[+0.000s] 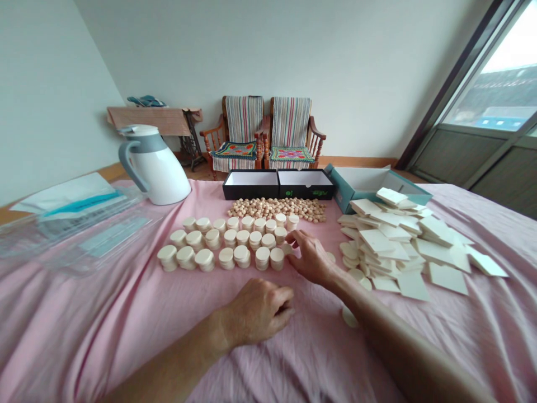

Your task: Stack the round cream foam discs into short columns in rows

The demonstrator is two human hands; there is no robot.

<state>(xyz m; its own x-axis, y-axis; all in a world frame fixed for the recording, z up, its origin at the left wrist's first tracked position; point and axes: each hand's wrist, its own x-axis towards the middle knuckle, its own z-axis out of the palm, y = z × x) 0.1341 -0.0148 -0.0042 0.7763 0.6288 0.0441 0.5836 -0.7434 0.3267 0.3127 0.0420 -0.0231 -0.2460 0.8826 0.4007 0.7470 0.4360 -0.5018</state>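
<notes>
Cream-coloured disc (pixel 287 248) sits pinched in the right grip (pixel 310 254); stacks of discs (pixel 262 259) stand just to its left, and a stray knuckle could topple them. Behind, the left grip (pixel 259 310) curls loosely, whether holding anything I cannot tell.

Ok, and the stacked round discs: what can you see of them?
The stacked discs look like pale, bare wood: thin, round, flat. Short stacks, some slightly uneven, stand upright in three rough rows on the pink cloth, in front of the beads. At the right end, the right hand appears to hold a partly hidden disc.
</notes>
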